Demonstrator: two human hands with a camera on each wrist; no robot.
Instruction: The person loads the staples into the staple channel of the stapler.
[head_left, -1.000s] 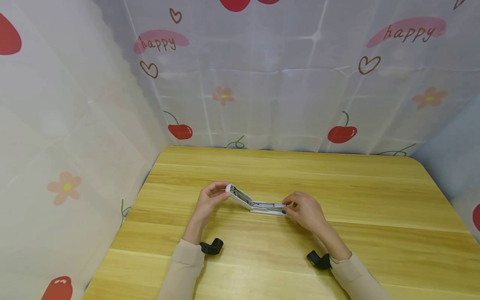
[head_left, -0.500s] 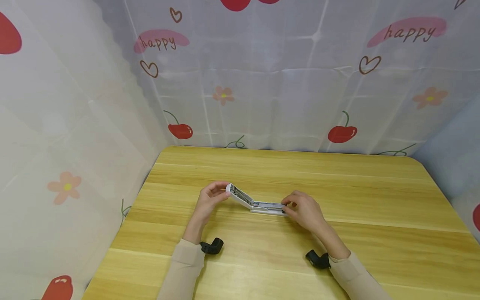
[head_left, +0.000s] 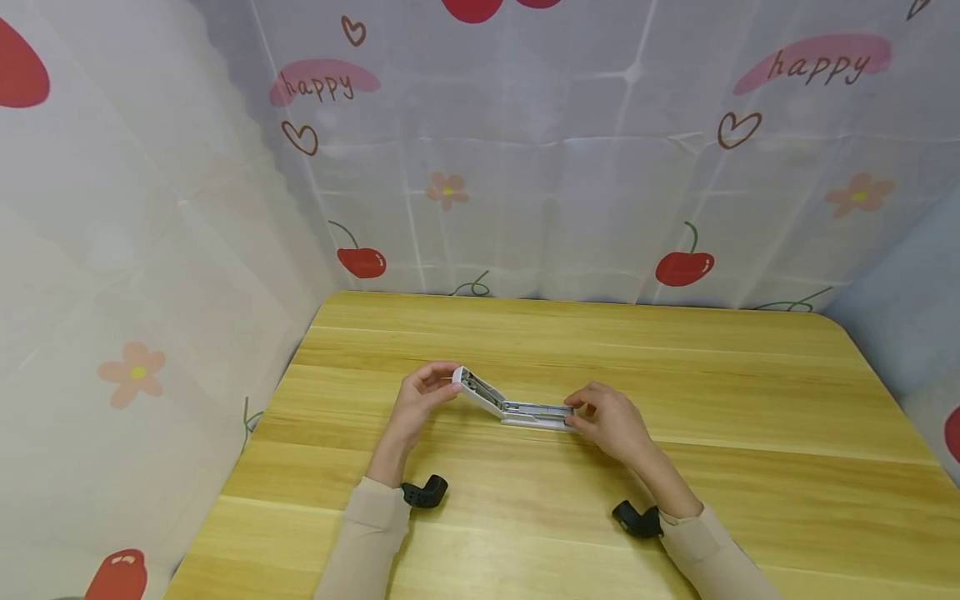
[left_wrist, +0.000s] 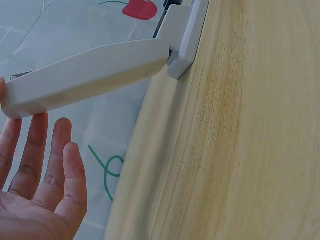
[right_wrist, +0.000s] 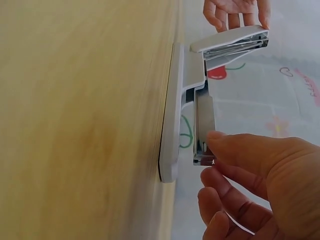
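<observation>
A white stapler (head_left: 536, 422) stands on the table with its cover swung up and back to the left. My left hand (head_left: 414, 406) pinches the tip of that raised cover (left_wrist: 85, 77) between thumb and fingers; the other fingers are spread below it in the left wrist view. At the stapler's right end, my right hand (head_left: 611, 423) has thumb and index finger at the front of the metal magazine (right_wrist: 198, 150). A grey strip of staples (right_wrist: 205, 117) lies along the magazine, its end under the thumb. The remaining right fingers curl loosely, and they partly hide the stapler's front end in the head view.
The wooden table (head_left: 525, 517) reaches back to a white curtain (head_left: 540, 192) printed with cherries and flowers. Another curtain hangs along the left side. Black wrist cameras (head_left: 425, 492) sit on both wrists, over the table.
The pale strip stuck up above the magazine near the right fingers; it has sunk down into line with it. My left hand and the raised cover have barely moved.
</observation>
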